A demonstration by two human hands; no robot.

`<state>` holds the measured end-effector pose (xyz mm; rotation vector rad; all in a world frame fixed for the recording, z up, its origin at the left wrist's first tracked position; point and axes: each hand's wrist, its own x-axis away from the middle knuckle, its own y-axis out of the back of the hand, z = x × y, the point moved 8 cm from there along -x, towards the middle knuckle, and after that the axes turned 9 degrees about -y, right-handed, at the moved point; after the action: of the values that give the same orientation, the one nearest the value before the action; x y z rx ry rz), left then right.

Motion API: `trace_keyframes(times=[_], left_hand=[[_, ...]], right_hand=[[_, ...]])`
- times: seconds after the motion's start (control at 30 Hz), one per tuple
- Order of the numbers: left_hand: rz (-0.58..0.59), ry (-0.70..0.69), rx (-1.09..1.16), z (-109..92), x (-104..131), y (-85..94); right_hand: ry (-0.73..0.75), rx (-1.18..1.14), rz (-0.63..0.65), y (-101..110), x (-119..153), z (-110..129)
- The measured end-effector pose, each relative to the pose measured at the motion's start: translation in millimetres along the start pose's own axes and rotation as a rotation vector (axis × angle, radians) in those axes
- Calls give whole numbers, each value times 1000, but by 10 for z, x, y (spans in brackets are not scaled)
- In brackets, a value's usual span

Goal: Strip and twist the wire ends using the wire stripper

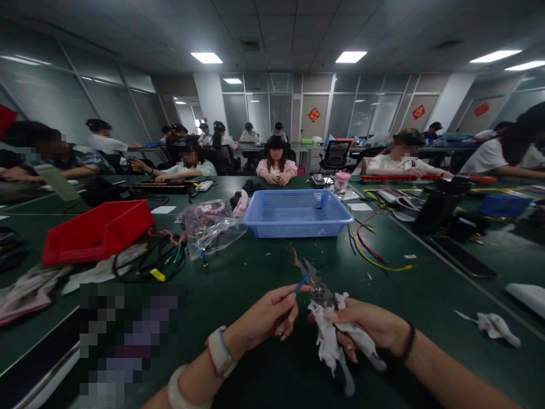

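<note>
My left hand pinches a short blue wire, whose far end lies at the jaws of a pair of wire strippers. Wrapped round the tool's handles is my right hand; white tissue covers much of those handles. The jaws look parted at the tips and point away from me. Just beyond them, a twisted orange-brown strand lies on the green table. Whether the jaws press on the wire is too small to tell.
A blue mesh basket stands ahead. To its left are a plastic bag of wires and a red bin. Yellow and red wires, a dark phone and crumpled tissue lie right. Several people sit across the tables.
</note>
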<state>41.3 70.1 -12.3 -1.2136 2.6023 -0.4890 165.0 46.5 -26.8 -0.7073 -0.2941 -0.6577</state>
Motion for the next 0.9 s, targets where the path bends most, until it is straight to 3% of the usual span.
trace_keyframes(times=[0.13,0.3,0.57,0.7,0.9], left_hand=[[-2,-48,16,-38,1,-16],[11,-51,18,-47,8,-32],[-10,-33,16,-19,-2,5],[-36,-47,49,-26,-12,15],[-65,-59,75,-41,-20,-1]], right_hand=[[62,-28,1,-35,-6,44],[33,-3,-65,18,-38,-15],[-88,91,59,25,-78,-205],[-24,96,4,35,-78,-131],[-57,130,-48,104,0,-71]])
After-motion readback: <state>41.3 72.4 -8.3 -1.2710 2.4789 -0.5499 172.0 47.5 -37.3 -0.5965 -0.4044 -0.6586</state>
